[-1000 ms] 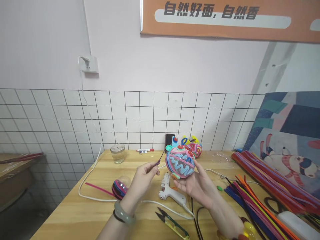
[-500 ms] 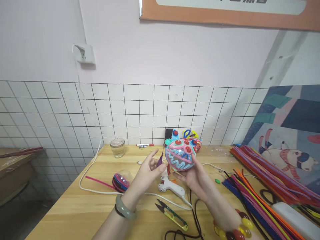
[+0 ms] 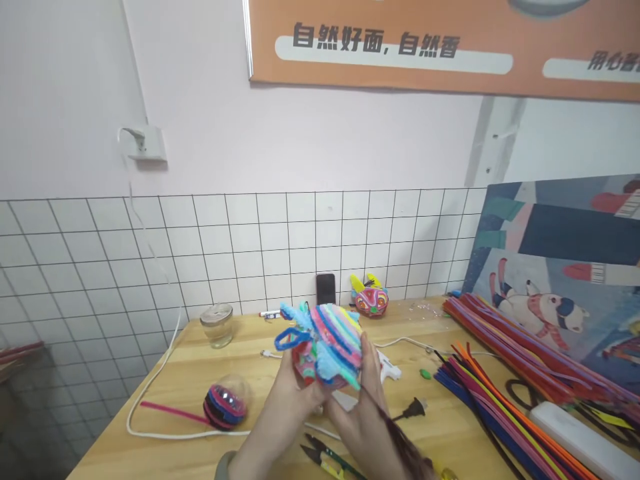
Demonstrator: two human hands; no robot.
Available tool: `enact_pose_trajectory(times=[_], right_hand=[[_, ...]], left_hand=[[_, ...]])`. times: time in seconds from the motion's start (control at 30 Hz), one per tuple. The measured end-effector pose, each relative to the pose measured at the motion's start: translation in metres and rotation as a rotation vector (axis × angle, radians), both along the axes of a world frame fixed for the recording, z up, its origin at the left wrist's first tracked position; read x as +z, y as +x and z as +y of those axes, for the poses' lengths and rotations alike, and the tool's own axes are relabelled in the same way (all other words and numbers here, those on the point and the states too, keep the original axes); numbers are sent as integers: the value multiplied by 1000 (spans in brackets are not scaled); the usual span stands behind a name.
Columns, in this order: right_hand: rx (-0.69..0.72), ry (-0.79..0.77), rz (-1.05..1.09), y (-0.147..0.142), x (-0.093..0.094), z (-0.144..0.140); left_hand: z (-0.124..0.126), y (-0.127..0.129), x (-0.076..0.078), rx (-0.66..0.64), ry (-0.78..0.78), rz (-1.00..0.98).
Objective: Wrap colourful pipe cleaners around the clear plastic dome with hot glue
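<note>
A ball-shaped craft figure (image 3: 334, 341), wrapped in striped pipe cleaners with light-blue ears and a blue loop, is held up above the middle of the table. My left hand (image 3: 290, 403) grips it at its lower left. My right hand (image 3: 364, 410) is wrapped round its right side and underside. A dark brown strand (image 3: 395, 437) trails over my right wrist. Behind my right hand, a white glue gun (image 3: 389, 368) is partly hidden. Below the hands lie thread snips (image 3: 327, 459) with dark blades. The fingertips under the figure are partly hidden.
A half-covered clear ball (image 3: 225, 405) and a pink pipe cleaner (image 3: 173, 412) lie left. A glass jar (image 3: 218, 327), phone (image 3: 326, 289) and second figure (image 3: 371, 301) stand behind. Pipe-cleaner bundles (image 3: 493, 407), a white bar (image 3: 583, 440) and a black plug (image 3: 414, 408) are right.
The figure has been turned, its face no longer toward me and its striped top showing. My left hand has closed on it. The view has tilted up and shifted right.
</note>
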State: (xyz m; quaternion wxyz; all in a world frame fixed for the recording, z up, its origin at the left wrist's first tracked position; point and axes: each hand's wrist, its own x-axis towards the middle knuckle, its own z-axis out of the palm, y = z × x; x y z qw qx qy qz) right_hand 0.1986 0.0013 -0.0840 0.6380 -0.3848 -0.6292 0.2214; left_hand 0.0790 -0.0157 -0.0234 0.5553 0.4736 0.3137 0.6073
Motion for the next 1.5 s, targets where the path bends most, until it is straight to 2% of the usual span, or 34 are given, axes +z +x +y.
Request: enact_pose_trajectory(times=[0.07,0.1,0.13,0.2,0.3,0.4,0.47,0.7,0.9,0.97,1.07,1.13,1.2,1.37,1.43,1.5], right_hand=[[-110,189,-182,-4,-2,-4],[-119,282,-263,-4,-1,-4],[-93,362,-329,-4,-1,-4],[-20,482,-434,-2,0,-3],[48,565,-475,3,-1,0],[16,517,-416,7,-2,0],[2,459,-411,10,1,-1],[40,315,-279,14,19,-3],[46,278,-246,18,17,-3],[82,157,-223,20,16,0],[204,-106,-214,22,18,5],[260,-168,-215,22,19,6],[238,-116,-224,22,18,7],[171,135,-389,25,13,6],[194,131,-429,25,11,5],[233,49,-424,23,10,4]], left_hand=[[3,-6,1,-1,-17,-68],[5,-11,1,-14,-11,-118],[8,-17,0,-45,-5,-166],[16,-32,-6,-26,4,-227],[28,-58,-22,12,26,-291],[35,-79,-36,-38,-14,-304],[36,-85,-38,-43,-17,-310],[32,-73,-24,-115,-34,-352],[30,-66,-19,-181,-44,-376],[30,-64,-17,-157,-27,-366],[32,-61,-15,-100,-33,-336],[33,-58,-15,-75,-41,-320],[33,-54,-15,-47,-47,-296],[34,-42,-17,85,-34,-227],[34,-38,-18,148,-23,-191],[34,-34,-20,208,-13,-144]])
